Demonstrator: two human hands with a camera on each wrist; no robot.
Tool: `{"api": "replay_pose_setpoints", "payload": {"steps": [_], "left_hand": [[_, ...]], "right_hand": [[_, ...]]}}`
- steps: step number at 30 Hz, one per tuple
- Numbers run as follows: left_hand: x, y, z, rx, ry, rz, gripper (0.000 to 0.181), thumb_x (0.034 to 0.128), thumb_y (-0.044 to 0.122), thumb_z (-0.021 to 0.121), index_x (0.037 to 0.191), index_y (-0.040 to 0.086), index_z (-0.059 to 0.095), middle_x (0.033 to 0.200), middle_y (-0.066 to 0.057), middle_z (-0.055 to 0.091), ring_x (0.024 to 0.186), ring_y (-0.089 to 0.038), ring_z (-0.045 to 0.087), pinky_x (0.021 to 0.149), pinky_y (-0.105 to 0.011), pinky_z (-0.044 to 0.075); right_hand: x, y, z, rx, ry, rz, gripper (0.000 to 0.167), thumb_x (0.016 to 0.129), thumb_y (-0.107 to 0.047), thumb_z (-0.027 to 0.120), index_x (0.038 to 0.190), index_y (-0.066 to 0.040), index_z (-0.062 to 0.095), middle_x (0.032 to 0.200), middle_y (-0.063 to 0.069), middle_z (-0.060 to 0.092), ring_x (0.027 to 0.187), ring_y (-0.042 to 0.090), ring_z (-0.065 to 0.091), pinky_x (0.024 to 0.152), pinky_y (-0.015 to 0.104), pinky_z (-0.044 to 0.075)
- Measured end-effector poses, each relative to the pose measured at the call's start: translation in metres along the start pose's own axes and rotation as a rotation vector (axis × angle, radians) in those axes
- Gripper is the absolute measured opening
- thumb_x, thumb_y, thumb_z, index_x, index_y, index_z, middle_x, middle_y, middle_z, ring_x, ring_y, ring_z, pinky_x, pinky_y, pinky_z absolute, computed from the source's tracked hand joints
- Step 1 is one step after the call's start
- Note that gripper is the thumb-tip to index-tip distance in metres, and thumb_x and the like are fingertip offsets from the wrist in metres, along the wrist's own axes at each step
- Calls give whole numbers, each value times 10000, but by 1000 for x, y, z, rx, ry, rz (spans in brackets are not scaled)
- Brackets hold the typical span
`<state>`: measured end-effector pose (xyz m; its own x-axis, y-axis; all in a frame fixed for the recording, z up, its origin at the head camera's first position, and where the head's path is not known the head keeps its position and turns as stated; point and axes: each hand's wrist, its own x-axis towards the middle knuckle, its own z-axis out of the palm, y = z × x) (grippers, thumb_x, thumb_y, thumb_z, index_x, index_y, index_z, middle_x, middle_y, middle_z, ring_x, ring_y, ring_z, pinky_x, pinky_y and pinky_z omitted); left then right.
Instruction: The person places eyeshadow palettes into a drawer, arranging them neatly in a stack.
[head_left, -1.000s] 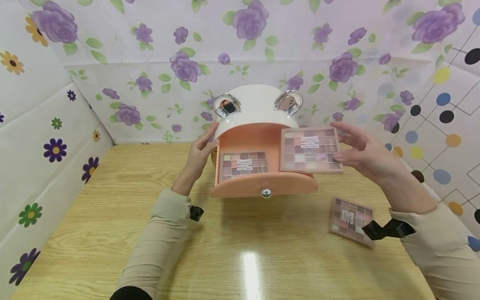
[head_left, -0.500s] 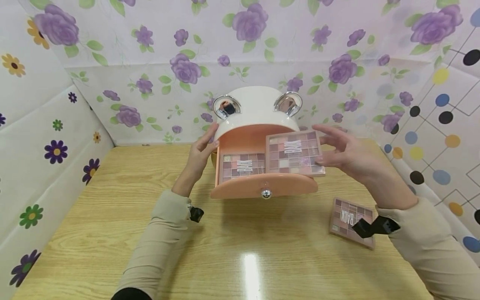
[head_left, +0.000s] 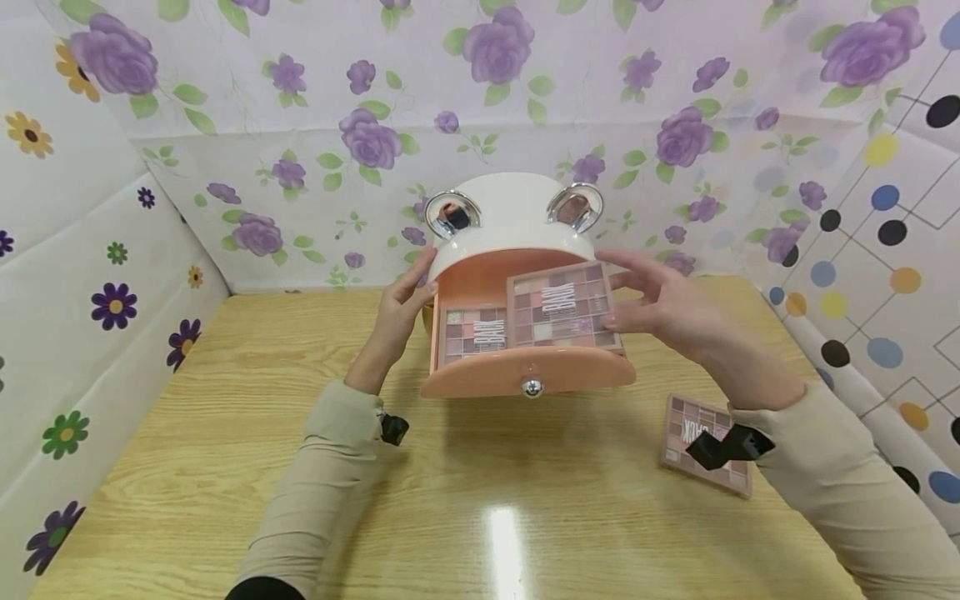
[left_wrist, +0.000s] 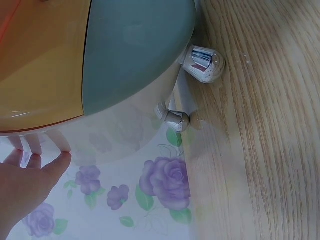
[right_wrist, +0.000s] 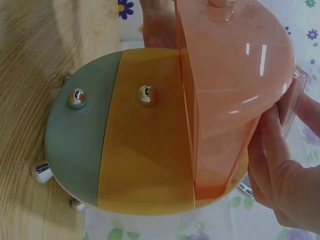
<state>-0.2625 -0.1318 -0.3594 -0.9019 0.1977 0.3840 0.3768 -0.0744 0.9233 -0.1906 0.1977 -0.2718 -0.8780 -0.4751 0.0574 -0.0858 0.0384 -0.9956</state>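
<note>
A white storage box [head_left: 516, 204] with two chrome-ringed ears stands mid-table, its peach top drawer [head_left: 480, 377] pulled out. My left hand [head_left: 393, 321] rests against the box's left side, fingertips touching the wall in the left wrist view. Between thumb and fingers, my right hand [head_left: 663, 312] pinches the right edge of an eyeshadow palette [head_left: 558, 304]. That palette is tilted over the drawer's right part, its lower edge behind the drawer front. It overlaps a second eyeshadow palette [head_left: 474, 333] lying in the drawer's left part.
A third palette [head_left: 686, 446] lies on the wooden table [head_left: 570, 517] at right, partly hidden by the right wrist camera. Below the peach drawer are a shut yellow drawer [right_wrist: 145, 150] and a green drawer [right_wrist: 80, 130]. A flowered cloth [head_left: 300, 150] hangs behind.
My right hand has moved left with the palette, from the drawer's right side to over it, and the palette has tilted a little. My left hand has stayed on the box.
</note>
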Motion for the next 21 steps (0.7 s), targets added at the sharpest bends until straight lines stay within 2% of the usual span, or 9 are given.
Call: {"api": "replay_pose_setpoints", "payload": {"steps": [11,14,21], "left_hand": [[0,-2,-1,14,1,-2,500,917,95,489,1396,62,349,1477,4,260,1342,-65,191,962,-294,382],[0,-2,-1,12,2,-4,501,917,100,491,1397,66,350,1477,5,261,1342,-65,192,966,-304,377],[0,-1,-1,5,-2,-2,497,920,82,487,1397,64,347,1475,-6,266,1344,-72,192,1008,-352,341]], "right_hand": [[15,3,14,-117,-17,31,783,748,79,637,1426,-43,264,1111,180,437,963,246,503,761,273,485],[20,4,19,-93,-31,48,798,736,90,630,1428,-42,256,1135,192,409,995,267,466,778,265,476],[27,7,33,-15,-48,102,797,742,113,610,1431,-65,253,1159,180,398,922,221,566,751,286,508]]}}
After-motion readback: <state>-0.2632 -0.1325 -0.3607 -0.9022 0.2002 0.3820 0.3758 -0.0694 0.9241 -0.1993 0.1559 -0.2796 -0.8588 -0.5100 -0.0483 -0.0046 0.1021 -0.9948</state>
